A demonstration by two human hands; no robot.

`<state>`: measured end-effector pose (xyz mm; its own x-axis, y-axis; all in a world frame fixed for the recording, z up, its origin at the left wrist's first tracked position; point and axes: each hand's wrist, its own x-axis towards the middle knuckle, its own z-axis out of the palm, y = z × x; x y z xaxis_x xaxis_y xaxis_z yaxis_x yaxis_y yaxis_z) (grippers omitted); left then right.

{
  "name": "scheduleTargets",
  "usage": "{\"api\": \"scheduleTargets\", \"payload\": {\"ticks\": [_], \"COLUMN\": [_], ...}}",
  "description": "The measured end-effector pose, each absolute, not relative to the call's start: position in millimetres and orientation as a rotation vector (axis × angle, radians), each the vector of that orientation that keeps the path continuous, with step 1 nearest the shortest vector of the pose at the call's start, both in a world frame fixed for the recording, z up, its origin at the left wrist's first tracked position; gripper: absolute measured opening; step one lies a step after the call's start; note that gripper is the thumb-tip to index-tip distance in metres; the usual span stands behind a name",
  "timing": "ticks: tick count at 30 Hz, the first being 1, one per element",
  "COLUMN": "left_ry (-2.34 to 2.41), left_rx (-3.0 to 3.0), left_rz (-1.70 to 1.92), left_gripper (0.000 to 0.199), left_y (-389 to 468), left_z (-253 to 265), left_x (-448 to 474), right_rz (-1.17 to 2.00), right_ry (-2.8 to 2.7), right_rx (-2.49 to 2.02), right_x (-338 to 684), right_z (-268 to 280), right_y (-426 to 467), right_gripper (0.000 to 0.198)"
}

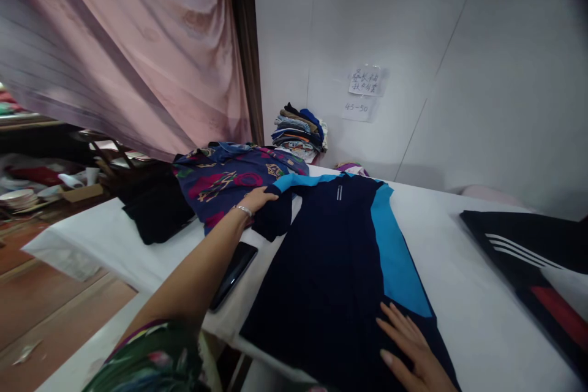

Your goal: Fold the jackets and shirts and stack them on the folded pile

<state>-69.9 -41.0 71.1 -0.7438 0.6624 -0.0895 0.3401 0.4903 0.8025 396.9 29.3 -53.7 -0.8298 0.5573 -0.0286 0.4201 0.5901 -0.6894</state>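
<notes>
A dark navy long-sleeved shirt (331, 257) with bright blue panels lies spread on the white table in front of me. My left hand (258, 199), a bracelet at its wrist, reaches out to the sleeve on the left, its fingers closed on the fabric near the blue strip. Low on the shirt's right side, my right hand (411, 343) rests flat with fingers spread, beside the blue right sleeve. That sleeve lies along the shirt's body.
A patterned purple garment (234, 177) and a black cloth (156, 211) lie at left. A phone (234, 272) sits beside the shirt. Folded clothes (298, 131) are stacked at the back. A black striped garment (528, 245) is at right on the white table (436, 245).
</notes>
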Motion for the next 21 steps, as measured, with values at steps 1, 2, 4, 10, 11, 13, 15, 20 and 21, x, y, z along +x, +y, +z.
{"api": "scheduleTargets", "payload": {"ticks": [1,2,4,10,11,13,15,20,21], "left_ry": [2.209,2.055,1.803,1.427,1.360,1.240,1.181,1.664,1.863], "left_rx": [0.851,0.868,0.925,1.139,1.079,0.893,0.791,1.070,1.150], "left_rz": [1.266,1.381,1.495,1.440,1.399,1.366,1.423,1.523,1.485], "left_gripper": [0.035,0.038,0.043,0.050,0.053,0.052,0.051,0.033,0.030], "left_y": [-40,-40,-37,-15,-13,-16,-27,-77,-88], "left_z": [83,94,109,64,48,19,1,-5,-7], "left_x": [-66,-59,-37,92,113,145,158,123,112], "right_rz": [1.119,1.179,1.360,2.155,2.270,2.448,2.473,2.205,2.183], "right_ry": [-2.539,-2.450,-2.280,-1.455,-1.355,-1.203,-1.110,-1.233,-1.270], "right_rx": [-0.820,-0.816,-0.783,-0.644,-0.662,-0.747,-0.836,-0.958,-0.979], "right_x": [396,393,380,302,290,274,268,279,281], "right_z": [-47,-38,-19,17,16,10,0,-17,-15], "right_y": [30,31,35,42,40,34,28,25,27], "right_gripper": [0.048,0.045,0.042,0.056,0.054,0.046,0.032,0.016,0.018]}}
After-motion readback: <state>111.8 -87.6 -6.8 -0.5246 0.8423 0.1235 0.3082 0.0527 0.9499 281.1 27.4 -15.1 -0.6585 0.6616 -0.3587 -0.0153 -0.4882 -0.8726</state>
